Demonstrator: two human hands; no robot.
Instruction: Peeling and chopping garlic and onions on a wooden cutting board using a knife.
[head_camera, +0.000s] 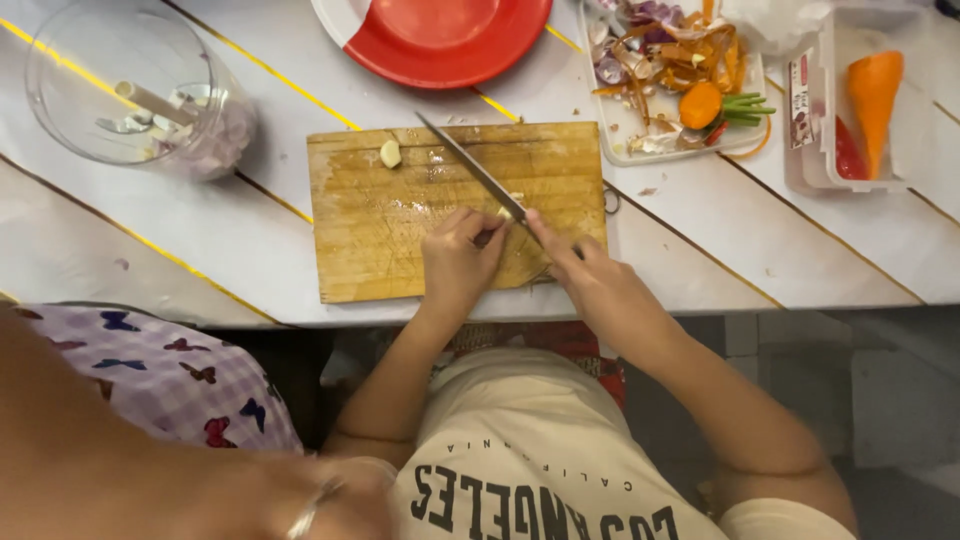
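My left hand is pinning a garlic clove while my right hand, gripping the knife, is slicing it; another clove is waiting whole.

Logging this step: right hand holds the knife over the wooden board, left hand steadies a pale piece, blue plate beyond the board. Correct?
Only the plate is wrong: the head view shows it red, not blue. The right hand does hold the knife over the wooden board, and the left hand steadies the pale piece.

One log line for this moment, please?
left hand: steadies garlic piece | right hand: grips knife, blade on piece | cutting board: spare clove
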